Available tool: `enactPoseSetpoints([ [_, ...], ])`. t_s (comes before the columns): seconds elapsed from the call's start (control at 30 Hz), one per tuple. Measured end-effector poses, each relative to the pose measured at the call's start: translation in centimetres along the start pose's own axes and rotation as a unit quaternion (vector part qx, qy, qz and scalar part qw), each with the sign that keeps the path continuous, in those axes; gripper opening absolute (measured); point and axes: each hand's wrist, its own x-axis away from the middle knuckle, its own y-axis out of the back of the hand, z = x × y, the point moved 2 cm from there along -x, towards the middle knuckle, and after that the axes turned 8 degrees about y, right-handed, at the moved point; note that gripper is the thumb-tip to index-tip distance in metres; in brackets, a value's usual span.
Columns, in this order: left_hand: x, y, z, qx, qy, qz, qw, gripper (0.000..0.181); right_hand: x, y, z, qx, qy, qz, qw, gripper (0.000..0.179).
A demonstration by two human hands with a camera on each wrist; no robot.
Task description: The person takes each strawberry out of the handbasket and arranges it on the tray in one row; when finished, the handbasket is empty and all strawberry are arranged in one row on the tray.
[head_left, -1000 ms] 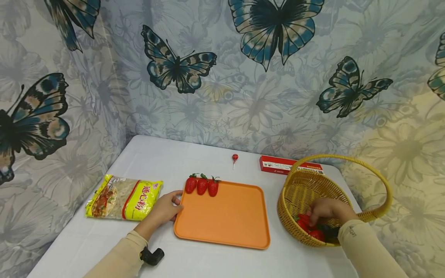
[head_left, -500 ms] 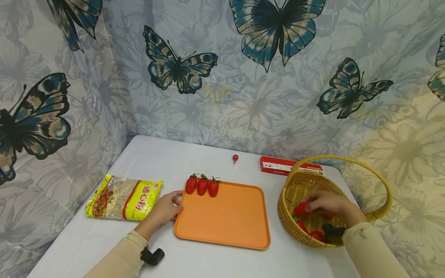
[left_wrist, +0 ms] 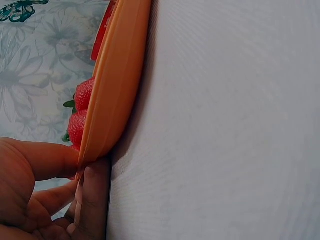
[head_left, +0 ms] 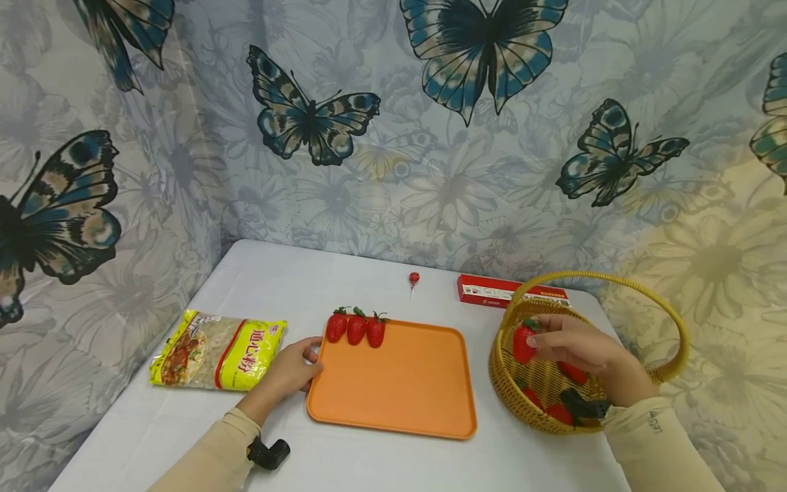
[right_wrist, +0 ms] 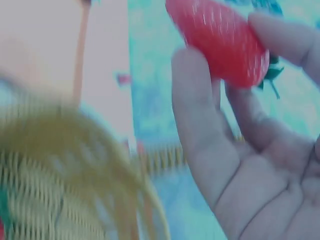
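My left hand [head_left: 290, 369] holds the left edge of the orange tray [head_left: 399, 389]; in the left wrist view the thumb [left_wrist: 57, 161] lies on the rim and fingers are underneath. Three strawberries [head_left: 356, 329] sit side by side at the tray's back left corner, leaves toward the wall. Between thumb and fingertips, my right hand [head_left: 581, 345] pinches another strawberry [head_left: 523, 344], leaves up, over the wicker basket [head_left: 501, 393]. The right wrist view shows this strawberry [right_wrist: 222, 42] up close. More strawberries [head_left: 559, 413] lie at the basket's bottom, partly hidden by the right hand and wrist camera.
The basket's tall arched handle [head_left: 615, 279] rises around the right hand. Behind the basket lies a red box [head_left: 486, 292]. A lollipop [head_left: 414, 280] is at the table's back, and a yellow pasta bag [head_left: 218, 350] lies left of the tray.
From the basket's bottom, my right hand has picked up a strawberry and raised it toward the basket's upper left. The left hand and the tray have stayed in place.
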Motion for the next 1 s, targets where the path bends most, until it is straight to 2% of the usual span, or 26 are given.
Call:
enactPoseSetpoints([
  [0.07,0.0,0.0,0.0,0.002,0.002,0.0,1.0,0.055,-1.3,-1.5,0.7,0.0,-0.003,-0.018,0.9998,0.056],
  [0.2,0.1,0.0,0.0,0.005,0.002,-0.001,1.0,0.055,-4.6,-4.3,1.1,-0.034,-0.021,-0.062,0.9973,0.054],
  [0.37,0.3,-0.1,0.0,0.01,-0.003,0.001,0.9999,0.055,-9.4,-8.1,-0.3,-0.076,-0.042,-0.09,0.9922,0.055],
  [0.53,0.4,-0.1,0.0,0.009,-0.001,0.002,1.0,0.054,-13.8,-11.5,-2.4,-0.041,-0.07,-0.124,0.989,0.044],
  [0.63,0.4,0.0,0.1,0.012,0.0,0.001,0.9999,0.054,-15.9,-12.9,-3.5,-0.008,-0.092,-0.156,0.9835,0.042],
  [0.77,0.3,0.1,0.0,0.012,-0.001,0.0,0.9999,0.055,-17.6,-14.5,-4.5,0.015,-0.114,-0.192,0.9747,0.037],
  [1.0,0.0,0.1,0.2,0.013,-0.004,-0.001,0.9999,0.055,-18.7,-16.5,-4.3,0.038,-0.1,-0.251,0.9619,0.031],
])
